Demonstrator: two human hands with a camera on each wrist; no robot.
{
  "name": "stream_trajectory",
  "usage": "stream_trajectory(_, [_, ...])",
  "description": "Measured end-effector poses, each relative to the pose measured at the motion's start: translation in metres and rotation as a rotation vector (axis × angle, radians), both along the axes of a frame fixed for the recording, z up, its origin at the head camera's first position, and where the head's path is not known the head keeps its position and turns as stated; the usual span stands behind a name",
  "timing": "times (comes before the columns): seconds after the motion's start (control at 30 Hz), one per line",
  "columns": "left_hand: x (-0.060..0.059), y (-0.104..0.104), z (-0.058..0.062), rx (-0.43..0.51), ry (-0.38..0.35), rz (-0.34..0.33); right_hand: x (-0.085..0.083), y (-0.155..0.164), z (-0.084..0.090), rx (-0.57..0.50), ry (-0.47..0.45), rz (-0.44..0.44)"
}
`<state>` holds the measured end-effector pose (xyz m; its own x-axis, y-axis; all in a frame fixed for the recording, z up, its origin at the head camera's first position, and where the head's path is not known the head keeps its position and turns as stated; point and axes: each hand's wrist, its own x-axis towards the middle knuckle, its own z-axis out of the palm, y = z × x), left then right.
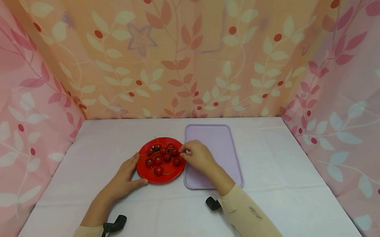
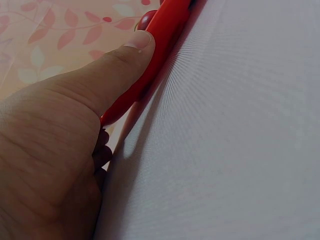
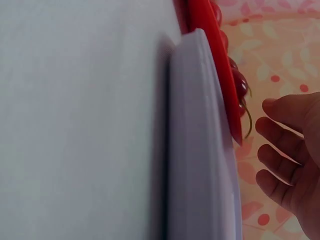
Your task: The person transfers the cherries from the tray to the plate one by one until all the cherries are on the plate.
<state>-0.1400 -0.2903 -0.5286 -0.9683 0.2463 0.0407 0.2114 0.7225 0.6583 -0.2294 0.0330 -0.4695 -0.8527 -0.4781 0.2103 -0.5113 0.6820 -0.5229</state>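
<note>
Left hand (image 1: 123, 177) steadies plate (image 1: 143, 173); right hand (image 1: 198, 155) pinches cherry (image 1: 181, 155).

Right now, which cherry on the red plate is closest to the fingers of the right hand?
The cherry at the plate's right edge, beside the lilac tray. The right hand's fingers curl just over it; the others lie further left.

Right hand (image 1: 197, 155) grip on cherries (image 1: 163, 156) too small to tell.

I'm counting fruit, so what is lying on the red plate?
The red plate holds dark red cherries with thin stems, about ten showing. The right hand covers the plate's right edge, so any cherry under its fingers is hidden. The left hand steadies the rim.
</note>
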Motion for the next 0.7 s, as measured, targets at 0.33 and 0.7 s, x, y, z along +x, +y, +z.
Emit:
stream_trajectory(0.33, [0.002, -0.002, 0.000, 0.000, -0.002, 0.004, 0.008, 0.030, 0.013, -0.036, 0.098, -0.016])
stream_trajectory(0.7, [0.001, 0.001, 0.001, 0.011, 0.014, -0.009, 0.024, 0.066, 0.026, -0.030, 0.150, -0.003])
